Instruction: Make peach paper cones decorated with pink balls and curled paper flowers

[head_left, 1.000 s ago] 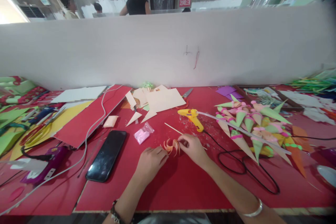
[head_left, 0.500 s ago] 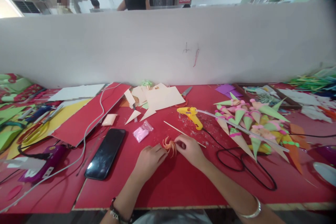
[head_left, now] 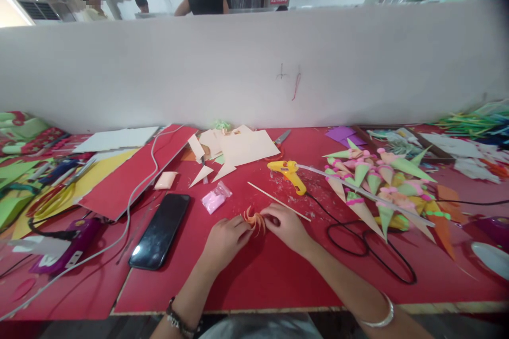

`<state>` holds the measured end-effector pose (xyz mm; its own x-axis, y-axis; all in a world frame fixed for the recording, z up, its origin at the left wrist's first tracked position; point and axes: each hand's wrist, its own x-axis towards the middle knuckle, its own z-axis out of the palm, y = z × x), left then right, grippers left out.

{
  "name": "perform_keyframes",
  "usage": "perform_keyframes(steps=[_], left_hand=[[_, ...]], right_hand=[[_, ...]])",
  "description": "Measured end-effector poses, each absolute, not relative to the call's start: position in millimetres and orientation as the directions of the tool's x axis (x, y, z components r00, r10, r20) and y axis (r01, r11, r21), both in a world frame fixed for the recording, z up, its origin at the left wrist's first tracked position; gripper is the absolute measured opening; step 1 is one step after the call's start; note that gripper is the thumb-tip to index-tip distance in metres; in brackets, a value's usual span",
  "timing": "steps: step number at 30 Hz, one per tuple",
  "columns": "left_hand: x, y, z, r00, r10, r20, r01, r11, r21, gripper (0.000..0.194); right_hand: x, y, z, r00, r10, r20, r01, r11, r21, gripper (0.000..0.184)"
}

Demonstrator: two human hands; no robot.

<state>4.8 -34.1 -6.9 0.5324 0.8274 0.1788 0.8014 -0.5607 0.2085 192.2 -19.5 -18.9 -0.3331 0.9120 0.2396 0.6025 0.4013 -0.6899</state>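
A small orange curled paper piece (head_left: 254,219) sits on the red table (head_left: 262,275) between my two hands. My left hand (head_left: 225,241) pinches its left side with closed fingers. My right hand (head_left: 286,226) grips its right side, fingers curled. A thin wooden stick (head_left: 278,201) lies just beyond my right hand. A yellow glue gun (head_left: 288,172) rests farther back, its black cord (head_left: 369,251) looping to the right.
A black phone (head_left: 161,230) lies left of my hands, a small pink bag (head_left: 217,198) beside it. Cream paper scraps (head_left: 238,149) and scissors (head_left: 282,139) sit behind. Several paper cones (head_left: 377,185) pile at the right. A white partition (head_left: 254,63) backs the table; people stand beyond.
Both hands stay on the orange paper piece and have shifted slightly, closing in on it. The view has tilted a little.
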Motion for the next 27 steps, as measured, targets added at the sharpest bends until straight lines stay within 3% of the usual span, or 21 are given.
perform_keyframes(steps=[11, 27], left_hand=[[3.4, -33.7, -11.9, 0.508, 0.838, 0.201, 0.83, -0.538, 0.148, 0.023], [3.7, -34.4, -6.7, 0.529, 0.841, 0.114, 0.812, -0.541, 0.218, 0.027]], right_hand=[[190.8, -22.1, -17.0, -0.366, 0.908, 0.203, 0.552, 0.387, -0.738, 0.011], [191.0, -22.5, -18.1, -0.432, 0.868, 0.243, 0.536, 0.464, -0.705, 0.014]])
